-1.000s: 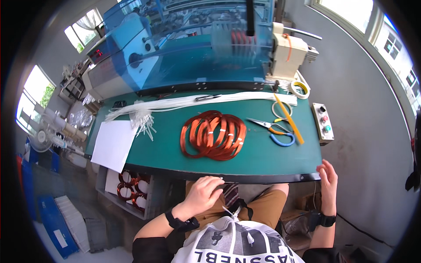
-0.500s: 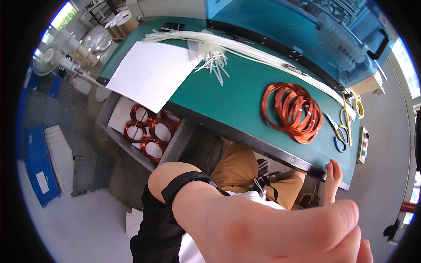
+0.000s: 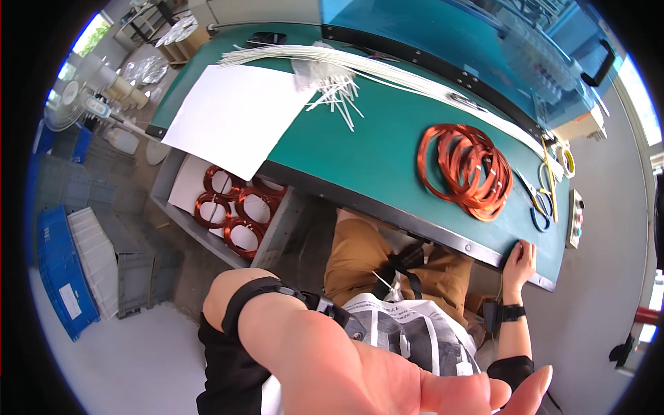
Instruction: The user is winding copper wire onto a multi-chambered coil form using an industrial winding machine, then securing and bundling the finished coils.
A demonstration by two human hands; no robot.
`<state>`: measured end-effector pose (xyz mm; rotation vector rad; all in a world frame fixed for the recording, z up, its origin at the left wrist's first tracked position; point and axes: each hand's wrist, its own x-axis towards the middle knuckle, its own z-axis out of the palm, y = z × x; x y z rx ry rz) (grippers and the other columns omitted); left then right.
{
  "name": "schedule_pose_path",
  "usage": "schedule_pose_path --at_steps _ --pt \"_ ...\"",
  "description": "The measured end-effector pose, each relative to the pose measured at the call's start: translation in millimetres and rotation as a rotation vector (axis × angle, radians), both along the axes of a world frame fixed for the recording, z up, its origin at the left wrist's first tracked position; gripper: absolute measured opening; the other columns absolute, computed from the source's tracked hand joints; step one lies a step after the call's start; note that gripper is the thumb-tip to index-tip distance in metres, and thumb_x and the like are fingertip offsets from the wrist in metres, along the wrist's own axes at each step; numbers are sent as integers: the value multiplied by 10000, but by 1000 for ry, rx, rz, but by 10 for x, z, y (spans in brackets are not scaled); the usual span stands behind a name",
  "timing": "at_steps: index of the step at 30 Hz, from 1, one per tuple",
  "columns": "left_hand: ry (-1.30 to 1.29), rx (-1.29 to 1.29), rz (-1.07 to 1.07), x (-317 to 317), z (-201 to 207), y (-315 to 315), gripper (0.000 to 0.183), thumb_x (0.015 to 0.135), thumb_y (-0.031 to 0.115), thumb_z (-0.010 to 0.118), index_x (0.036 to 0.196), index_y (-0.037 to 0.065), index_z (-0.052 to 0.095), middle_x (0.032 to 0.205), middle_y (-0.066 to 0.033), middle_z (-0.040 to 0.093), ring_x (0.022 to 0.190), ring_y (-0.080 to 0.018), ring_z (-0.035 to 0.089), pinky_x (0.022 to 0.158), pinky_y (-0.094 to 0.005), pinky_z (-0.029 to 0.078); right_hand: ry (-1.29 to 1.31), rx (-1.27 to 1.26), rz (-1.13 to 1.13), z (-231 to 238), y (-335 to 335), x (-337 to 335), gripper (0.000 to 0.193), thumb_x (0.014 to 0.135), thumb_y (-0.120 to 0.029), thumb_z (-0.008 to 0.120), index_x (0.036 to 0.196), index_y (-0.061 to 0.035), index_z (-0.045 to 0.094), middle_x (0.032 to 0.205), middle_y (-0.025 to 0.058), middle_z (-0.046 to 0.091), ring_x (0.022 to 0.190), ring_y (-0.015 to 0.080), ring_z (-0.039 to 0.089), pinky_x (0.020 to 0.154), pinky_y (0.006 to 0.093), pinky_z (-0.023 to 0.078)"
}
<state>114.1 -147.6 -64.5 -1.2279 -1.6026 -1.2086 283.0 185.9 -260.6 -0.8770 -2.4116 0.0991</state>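
Left fingers (image 3: pixel 456 395) hang apart off the table (image 3: pixel 366 149) — right fingers (image 3: pixel 525 249), grip unclear, sit at its front edge (image 3: pixel 443 236), coils (image 3: pixel 477 192) farther in.

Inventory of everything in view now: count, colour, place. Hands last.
table: 1, green, centre
loose wire coils: number unclear, copper-red, table's right half
cutters: 1, blue-and-yellow handles, right of coils
yellow strip: 1, yellow, by cutters
tape roll: 1, yellow-white, back right
paper: 1, white, table's left
long strips: many, white, along back
short strips: many, white, beside paper
machine: 1, blue cover, behind table
button box: 1, pale, past table's right end
bin: 1, grey, below table's front left
bin coils: 5+, copper-red, in bin
crates: 3+, blue/white/grey, left floor
trousers: 1, brown, lower centre
left hand: 1, bare, lower edge
right hand: 1, bare, table edge
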Motion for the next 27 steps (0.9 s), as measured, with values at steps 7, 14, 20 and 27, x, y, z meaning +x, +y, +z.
schedule_pose_path --at_steps 7,14,20,27 --pt "-7 -163 -125 236 38 171 260 709 65 671 965 24 646 971 -111 583 787 -213 565 684 -319 490 -3 -134 5 93 -9 -51 83 820 -61 577 899 -53 602 776 102 537 654 271 558 595 355 448" --pt "25 -384 -220 13 191 771 345 703 96 700 1041 50 648 1063 -144 561 825 -248 560 684 -371 481 -107 -126 165 420 857 -211 396 785 -147 660 1142 -22 546 1184 160 523 1062 311 543 852 363 451" --pt "-511 -549 -287 -100 -497 1076 216 773 -2 632 988 -12 624 1005 -143 615 911 -286 609 807 -339 489 -414 -222 41 499 996 -248 610 759 -173 688 1307 -74 441 1299 171 448 1202 338 428 953 452 381" --pt "-938 117 -1334 52 -77 1268 180 890 119 522 743 77 617 942 -126 565 776 -249 509 668 -374 418 46 -239 154 502 558 -110 443 785 -29 621 1217 -23 522 1207 168 499 1113 331 483 950 398 388"
